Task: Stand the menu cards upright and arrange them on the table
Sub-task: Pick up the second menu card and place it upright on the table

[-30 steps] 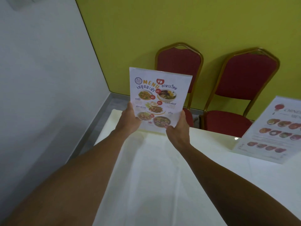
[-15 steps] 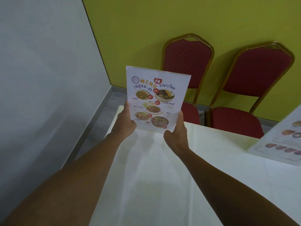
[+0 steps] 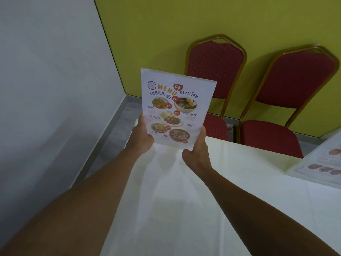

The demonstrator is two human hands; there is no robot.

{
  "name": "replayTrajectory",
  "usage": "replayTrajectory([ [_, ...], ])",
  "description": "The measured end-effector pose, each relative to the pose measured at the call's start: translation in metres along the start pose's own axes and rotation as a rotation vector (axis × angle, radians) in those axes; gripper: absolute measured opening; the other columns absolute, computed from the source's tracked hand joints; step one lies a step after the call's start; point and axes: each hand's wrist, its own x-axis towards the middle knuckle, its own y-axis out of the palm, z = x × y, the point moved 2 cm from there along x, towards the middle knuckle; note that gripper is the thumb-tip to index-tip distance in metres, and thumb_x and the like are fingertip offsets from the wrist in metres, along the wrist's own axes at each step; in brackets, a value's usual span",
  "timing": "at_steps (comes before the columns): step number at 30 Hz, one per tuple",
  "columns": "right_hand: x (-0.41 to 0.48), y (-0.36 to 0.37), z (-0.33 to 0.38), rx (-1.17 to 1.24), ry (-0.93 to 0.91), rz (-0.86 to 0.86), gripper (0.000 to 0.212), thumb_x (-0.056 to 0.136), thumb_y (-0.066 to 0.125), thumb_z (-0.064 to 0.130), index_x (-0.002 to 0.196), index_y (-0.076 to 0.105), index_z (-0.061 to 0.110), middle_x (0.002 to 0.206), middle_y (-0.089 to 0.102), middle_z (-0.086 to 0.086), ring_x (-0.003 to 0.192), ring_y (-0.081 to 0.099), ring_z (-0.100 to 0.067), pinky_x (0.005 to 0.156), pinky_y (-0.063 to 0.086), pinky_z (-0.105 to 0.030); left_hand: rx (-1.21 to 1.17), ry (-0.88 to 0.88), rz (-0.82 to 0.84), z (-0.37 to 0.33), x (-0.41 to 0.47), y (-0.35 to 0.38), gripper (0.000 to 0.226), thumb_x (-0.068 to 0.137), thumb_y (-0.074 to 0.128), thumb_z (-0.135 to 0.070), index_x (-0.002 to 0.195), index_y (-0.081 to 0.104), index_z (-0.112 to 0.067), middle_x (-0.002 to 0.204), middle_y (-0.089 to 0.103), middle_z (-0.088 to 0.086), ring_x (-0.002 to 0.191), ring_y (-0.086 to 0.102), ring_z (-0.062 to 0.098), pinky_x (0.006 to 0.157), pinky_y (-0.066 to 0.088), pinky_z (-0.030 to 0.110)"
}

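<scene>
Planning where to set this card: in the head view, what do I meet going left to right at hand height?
Grey wall → left hand → Thai menu card → right hand → right-hand red chair → second menu card.

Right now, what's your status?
Left hand and right hand grip menu, upright, near far table edge. Second menu at right. Nothing blocking.

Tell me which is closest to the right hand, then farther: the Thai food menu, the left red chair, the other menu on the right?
1. White Thai food menu card: held by the right hand.
2. Red gold-framed chair: behind, slightly right.
3. Second menu card: far right edge.
</scene>
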Motion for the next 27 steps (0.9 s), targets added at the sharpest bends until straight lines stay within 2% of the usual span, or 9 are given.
replayTrajectory([
  [4,0.004,0.002,-0.001,-0.005,0.000,0.013,0.107,0.063,0.065,-0.003,0.151,0.015,0.032,0.138,0.053,0.006,0.125,0.056,-0.017,0.087,0.061,-0.034,-0.006,-0.009,0.005,0.004,0.001,0.000,0.080,0.082,0.065,0.000,0.146,0.024,-0.027,0.130,0.059,0.004,0.113,0.061,0.026,0.081,0.060,0.044],
  [8,0.007,0.000,-0.004,-0.024,-0.011,0.055,0.109,0.066,0.068,-0.006,0.152,0.013,0.032,0.141,0.051,0.008,0.128,0.054,-0.015,0.081,0.055,-0.014,-0.014,-0.011,0.013,0.008,0.001,0.001,0.086,0.083,0.066,0.001,0.150,0.020,-0.029,0.133,0.057,0.003,0.116,0.060,0.025,0.082,0.059,0.044],
  [13,0.007,-0.003,-0.005,-0.016,-0.040,0.078,0.108,0.066,0.067,-0.005,0.153,0.014,0.030,0.141,0.051,0.007,0.128,0.055,-0.017,0.084,0.056,-0.016,-0.053,-0.016,0.009,0.005,0.001,0.003,0.087,0.083,0.065,0.004,0.149,0.020,-0.029,0.134,0.057,0.002,0.115,0.060,0.022,0.068,0.056,0.024],
  [15,0.006,-0.005,-0.007,-0.036,-0.044,0.097,0.108,0.067,0.066,-0.009,0.152,0.013,0.032,0.141,0.052,0.004,0.127,0.055,-0.018,0.080,0.053,-0.008,-0.071,-0.024,0.020,0.006,-0.001,0.005,0.087,0.083,0.066,0.005,0.149,0.021,-0.029,0.133,0.056,0.000,0.113,0.059,0.019,0.060,0.051,0.013],
  [18,0.004,-0.010,-0.008,-0.041,-0.027,0.130,0.106,0.069,0.063,-0.017,0.152,0.016,0.029,0.136,0.053,0.006,0.121,0.053,-0.014,0.070,0.047,0.001,-0.065,-0.024,0.048,0.008,-0.005,0.007,0.087,0.082,0.066,0.004,0.148,0.020,-0.030,0.129,0.056,-0.002,0.109,0.057,0.014,0.056,0.047,0.010],
  [20,0.004,-0.013,-0.010,-0.060,0.001,0.143,0.103,0.070,0.062,-0.017,0.152,0.018,0.028,0.135,0.052,0.008,0.122,0.053,-0.015,0.070,0.045,0.001,-0.066,-0.026,0.060,0.009,-0.009,0.008,0.088,0.082,0.066,0.004,0.148,0.019,-0.031,0.126,0.056,-0.005,0.106,0.056,0.011,0.059,0.047,0.009],
  [22,0.003,-0.014,-0.013,-0.103,0.050,0.164,0.104,0.075,0.064,-0.012,0.157,0.012,0.023,0.144,0.051,0.005,0.133,0.050,-0.023,0.088,0.050,-0.010,-0.067,-0.025,0.061,0.010,-0.011,0.008,0.088,0.081,0.065,0.004,0.147,0.020,-0.033,0.124,0.056,-0.008,0.104,0.056,0.010,0.061,0.049,0.011],
  [24,0.004,-0.015,-0.016,-0.154,0.124,0.190,0.109,0.080,0.066,-0.005,0.161,-0.003,0.017,0.159,0.039,-0.001,0.146,0.036,-0.028,0.109,0.043,-0.036,-0.060,-0.024,0.057,0.010,-0.011,0.007,0.088,0.081,0.065,0.004,0.147,0.021,-0.033,0.122,0.056,-0.009,0.105,0.057,0.011,0.061,0.049,0.011],
  [27,0.001,-0.021,-0.021,-0.246,0.196,0.216,0.110,0.083,0.069,0.006,0.161,-0.009,0.015,0.168,0.020,-0.003,0.155,0.018,-0.029,0.119,0.028,-0.046,-0.026,-0.028,0.058,0.007,-0.016,0.007,0.087,0.081,0.064,0.005,0.148,0.020,-0.030,0.124,0.055,-0.008,0.108,0.057,0.013,0.062,0.048,0.011],
])
